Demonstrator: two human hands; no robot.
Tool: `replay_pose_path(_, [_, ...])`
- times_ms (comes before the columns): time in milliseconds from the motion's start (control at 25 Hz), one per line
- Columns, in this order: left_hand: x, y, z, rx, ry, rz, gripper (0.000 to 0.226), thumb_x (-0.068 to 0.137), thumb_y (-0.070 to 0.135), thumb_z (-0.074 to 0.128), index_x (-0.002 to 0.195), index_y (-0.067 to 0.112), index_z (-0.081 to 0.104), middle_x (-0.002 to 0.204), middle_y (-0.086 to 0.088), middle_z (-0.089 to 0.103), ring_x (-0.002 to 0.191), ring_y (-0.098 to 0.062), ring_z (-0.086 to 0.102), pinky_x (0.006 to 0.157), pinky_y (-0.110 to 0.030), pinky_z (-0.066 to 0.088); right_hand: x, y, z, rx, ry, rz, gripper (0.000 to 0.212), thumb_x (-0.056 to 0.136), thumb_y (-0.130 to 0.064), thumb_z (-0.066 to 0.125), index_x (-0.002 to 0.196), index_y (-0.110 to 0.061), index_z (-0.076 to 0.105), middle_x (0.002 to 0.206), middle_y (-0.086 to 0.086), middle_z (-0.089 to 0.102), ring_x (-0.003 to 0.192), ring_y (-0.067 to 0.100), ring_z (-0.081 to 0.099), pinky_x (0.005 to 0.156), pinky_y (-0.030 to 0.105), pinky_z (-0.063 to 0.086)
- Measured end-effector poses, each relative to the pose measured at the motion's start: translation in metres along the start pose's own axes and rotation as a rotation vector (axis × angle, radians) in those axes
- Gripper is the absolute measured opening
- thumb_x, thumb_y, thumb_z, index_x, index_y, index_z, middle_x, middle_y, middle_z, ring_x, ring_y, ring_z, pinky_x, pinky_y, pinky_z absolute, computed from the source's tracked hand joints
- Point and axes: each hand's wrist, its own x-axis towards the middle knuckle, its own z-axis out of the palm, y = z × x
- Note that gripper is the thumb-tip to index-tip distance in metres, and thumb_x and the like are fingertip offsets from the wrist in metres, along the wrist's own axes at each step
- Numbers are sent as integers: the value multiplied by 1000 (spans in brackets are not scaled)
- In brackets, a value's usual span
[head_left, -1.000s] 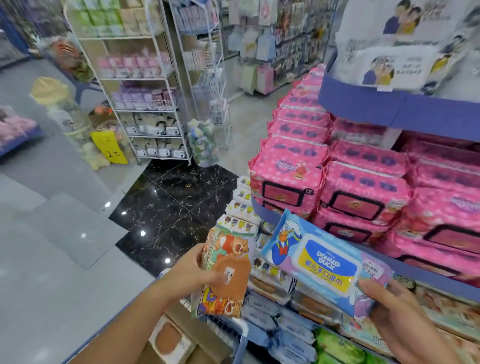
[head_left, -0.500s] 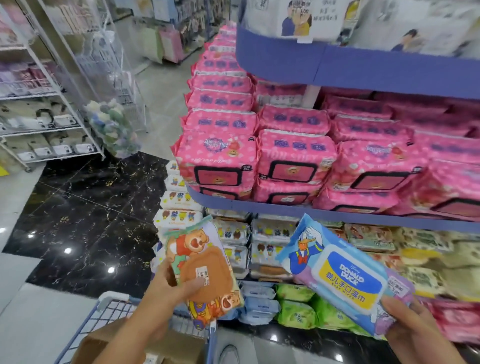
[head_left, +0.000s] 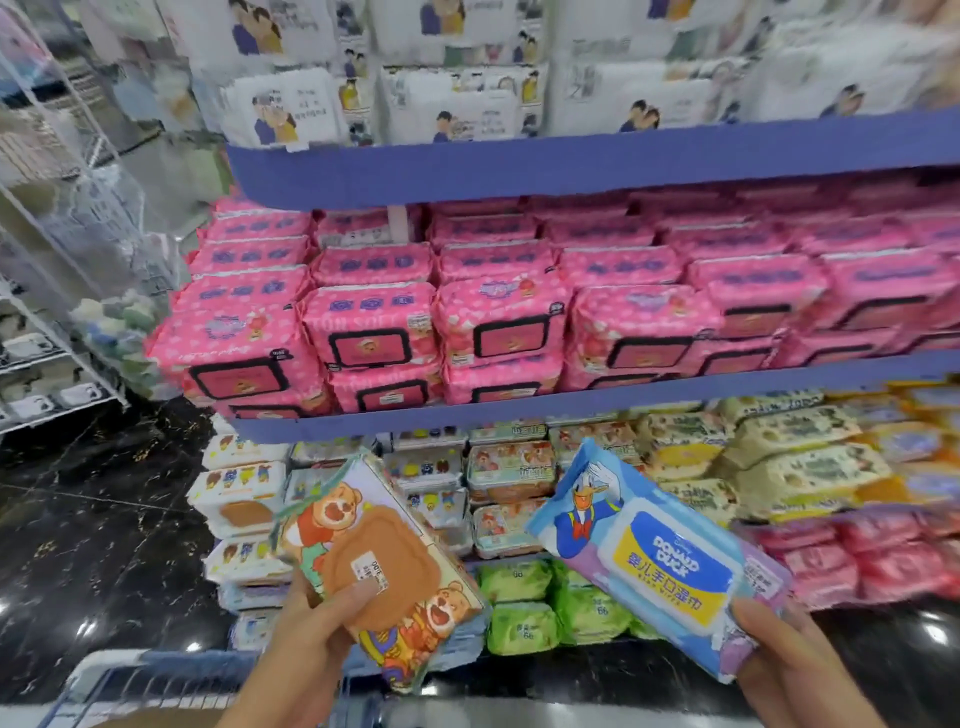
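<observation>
A shop aisle with a black marbled floor (head_left: 104, 519) runs past a display unit with blue shelf edges (head_left: 571, 166). The top shelf carries white packs printed with cartoon couples (head_left: 457, 104). The middle shelf is stacked with pink wipe packs (head_left: 498, 322) with black-framed lids. The bottom section holds mixed packs, among them green packs (head_left: 519, 623) low down and cream-and-yellow packs (head_left: 795, 457) to the right. A white wire rack (head_left: 52, 312) stands at the left, blurred. The rim of a shopping cart (head_left: 156, 680) shows along the bottom edge.

The left hand (head_left: 311, 639) holds a bear-print wipes pack (head_left: 384, 571) up in front of the bottom section, tilted, with its brown lid facing the camera. The thumb lies across the lid just below a white price sticker (head_left: 370, 569), and the other fingers are hidden behind the pack.

The right hand (head_left: 779, 660) grips a blue Donald Duck wipes pack (head_left: 660, 556) by its lower right end. The thumb presses on the front near the yellow label, and the remaining fingers curl under the pack. This pack slants up to the left, with the duck picture at its top corner.

The two packs are held side by side and apart, above the cart rim, with the green packs showing in the gap between them.
</observation>
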Motion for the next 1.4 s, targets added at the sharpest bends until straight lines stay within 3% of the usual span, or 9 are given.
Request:
replay_pose_path(200, [-21,-47,122,-48,-102,67,67,70,19,77,135,17,60,122,-9,75,102,-27,73,75,-41,63,-38,-64,-73,-112,-76,-14,50,82,-4,54,131,-5,61,121,20,72,100,35,74,70,38,63])
replay_pose_path(360, [-30,-78,199,-46,-150,61,114,39,51,100,141,17,59,132,-12,71,116,-34,68,85,-47,60,-43,-116,-125,-47,-12,-55,49,83,-11,60,132,-4,62,129,22,68,115,38,67,88,46,60])
replay_pose_path(520, [-21,-101,262,-111,-149,10,73,72,30,76,141,12,59,137,-17,66,94,-26,74,66,-35,64,-32,-156,-154,-42,11,-114,58,75,-19,74,131,-6,63,130,20,68,119,38,66,92,48,58])
replay_pose_path(680, [-2,-115,296,-90,-168,-52,78,66,34,86,136,12,61,134,-19,68,115,-39,67,75,-44,64,1,-180,-175,-8,20,-68,55,80,-13,60,135,-7,61,126,19,70,109,36,70,75,43,64])
replay_pose_path(800, [13,-101,299,258,-163,49,111,35,39,104,135,28,56,123,-3,73,108,-26,71,76,-35,61,40,-192,-173,-109,-31,-11,78,56,-16,74,132,-5,63,117,20,74,93,35,76,66,44,64])
replay_pose_path(960, [28,-77,303,858,-114,182,114,62,40,98,152,42,27,139,26,50,114,7,59,90,-14,48,103,-187,-145,-153,-87,38,38,66,-5,64,89,-27,84,104,8,79,94,31,75,85,54,53])
replay_pose_path(1120, [15,-70,314,902,-13,245,89,63,47,95,130,56,36,113,40,58,102,22,57,80,-5,50,139,-174,-125,-137,-156,211,55,46,-18,85,101,-21,82,125,16,71,117,35,65,94,58,47])
replay_pose_path(1320, [15,-80,299,1199,136,342,83,55,84,79,123,45,51,110,23,65,98,4,65,85,-30,58,163,-171,-106,-189,-286,344,39,56,-13,77,94,-20,84,96,10,80,82,24,78,60,34,63])
replay_pose_path(1400, [28,-87,278,1486,159,369,95,59,94,66,133,38,47,117,18,60,104,-6,62,91,-34,55,164,-166,-97,-173,-321,370,30,84,-2,61,90,-19,84,84,9,79,68,20,77,50,27,59])
